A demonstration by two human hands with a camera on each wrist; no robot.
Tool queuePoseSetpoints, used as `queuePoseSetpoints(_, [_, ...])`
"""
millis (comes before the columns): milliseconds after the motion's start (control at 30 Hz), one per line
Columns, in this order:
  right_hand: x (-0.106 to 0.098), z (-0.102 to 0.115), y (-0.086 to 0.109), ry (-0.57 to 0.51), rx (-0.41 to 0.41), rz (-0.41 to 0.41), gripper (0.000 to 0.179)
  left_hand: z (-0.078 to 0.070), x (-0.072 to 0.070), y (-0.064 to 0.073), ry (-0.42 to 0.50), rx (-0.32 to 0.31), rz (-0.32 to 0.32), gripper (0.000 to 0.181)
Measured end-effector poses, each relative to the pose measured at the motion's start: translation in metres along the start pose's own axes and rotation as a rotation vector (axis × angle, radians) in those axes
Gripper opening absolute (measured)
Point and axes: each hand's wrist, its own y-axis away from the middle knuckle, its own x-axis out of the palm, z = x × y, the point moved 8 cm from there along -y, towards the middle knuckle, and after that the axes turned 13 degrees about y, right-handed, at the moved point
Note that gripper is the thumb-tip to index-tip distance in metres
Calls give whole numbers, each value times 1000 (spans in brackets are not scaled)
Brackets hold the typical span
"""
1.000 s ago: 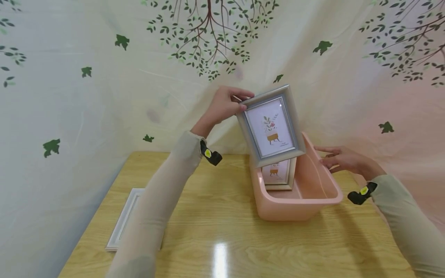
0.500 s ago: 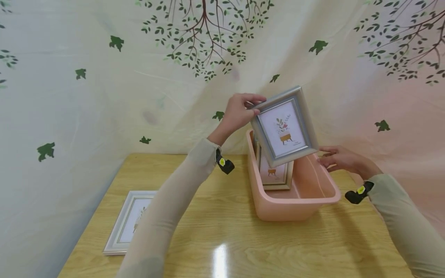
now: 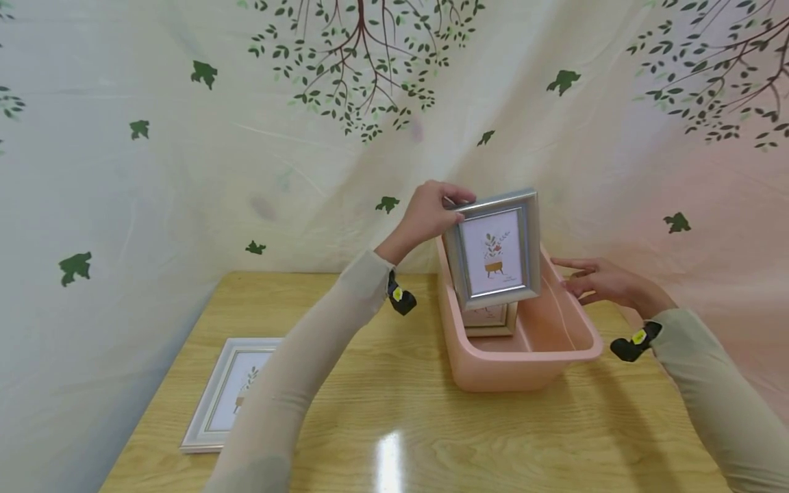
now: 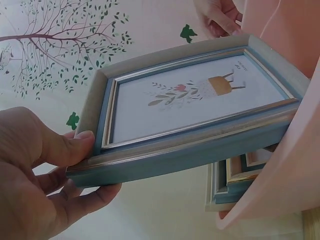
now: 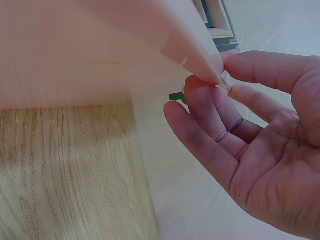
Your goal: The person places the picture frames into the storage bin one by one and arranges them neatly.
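My left hand (image 3: pixel 428 212) pinches a silver-grey picture frame (image 3: pixel 493 253) by its upper left corner, thumb on the front and fingers behind. In the left wrist view the frame's blue-green side shows, and its picture is a plant in an orange pot on legs. The frame is tilted, its lower part inside the mouth of a pink plastic bin (image 3: pixel 518 373). Behind it, a second picture frame (image 3: pixel 490 331) stands in the bin, mostly hidden. My right hand (image 3: pixel 607 284) holds the bin's right rim, thumb and fingertips pinching the edge in the right wrist view (image 5: pixel 270 125).
A white picture frame (image 3: pixel 231 394) lies face up at the left of the wooden table (image 3: pixel 370 383), partly covered by my left sleeve. A cloth with printed leaves and branches (image 3: pixel 296 178) hangs behind the table.
My left hand has carried the picture frame rightward, then lowered it into the bin's opening and turned it more upright. My right hand has stayed at the bin's rim.
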Motion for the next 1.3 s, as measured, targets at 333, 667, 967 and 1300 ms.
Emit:
queuePoseSetpoints(333, [1, -2, 0, 10, 17, -2, 83, 3, 14, 0, 30, -43, 155, 37])
queuePoseSetpoints(667, [3, -5, -1, -3, 15, -9, 82, 15, 38, 1, 10, -68, 294, 34])
queuePoseSetpoints(967, [2, -5, -1, -1, 19, -4, 82, 24, 47, 3, -56, -88, 331, 34])
queuePoseSetpoints(1300, [-2, -3, 2, -4, 13, -10, 83, 40, 54, 3, -10, -140, 380, 36])
